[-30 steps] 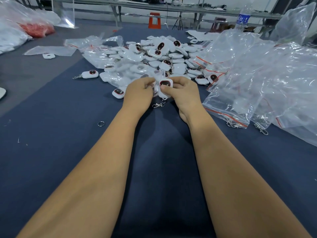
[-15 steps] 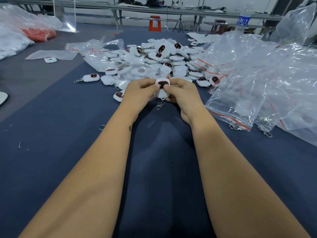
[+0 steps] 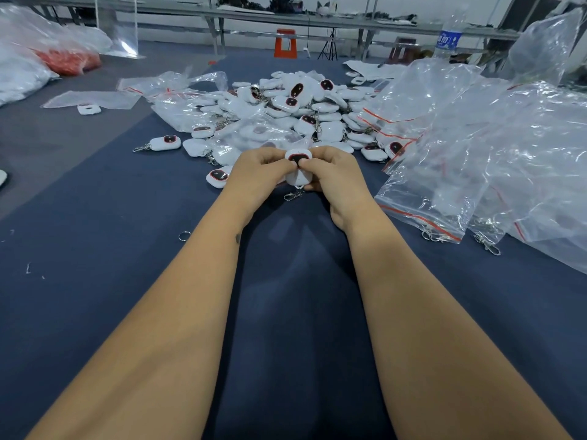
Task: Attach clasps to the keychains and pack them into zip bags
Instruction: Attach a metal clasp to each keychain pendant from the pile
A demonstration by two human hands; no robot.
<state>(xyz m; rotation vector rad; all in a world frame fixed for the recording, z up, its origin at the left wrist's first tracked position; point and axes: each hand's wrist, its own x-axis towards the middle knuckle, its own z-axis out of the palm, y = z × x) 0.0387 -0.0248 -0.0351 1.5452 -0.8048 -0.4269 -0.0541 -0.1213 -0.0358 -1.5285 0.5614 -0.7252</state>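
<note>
My left hand (image 3: pixel 259 174) and my right hand (image 3: pixel 333 176) meet over the blue table cloth and pinch one white keychain (image 3: pixel 298 177) with a dark red-rimmed oval between thumbs and fingers. A metal clasp (image 3: pixel 293 195) dangles from its lower end. Whether a thin zip bag is round it I cannot tell. Just behind the hands lies a big pile of white keychains (image 3: pixel 305 109), some inside clear bags.
A heap of clear zip bags with red strips (image 3: pixel 460 147) fills the right side, loose clasps (image 3: pixel 486 244) at its front edge. Single keychains (image 3: pixel 165 142) (image 3: pixel 217 177) and a split ring (image 3: pixel 184 235) lie left of the hands. A water bottle (image 3: pixel 448 36) stands far right.
Both hands stayed together on the same keychain; the thumbs have closed in over its oval face and the clasp hangs slightly lower. The camera has tipped a little.
</note>
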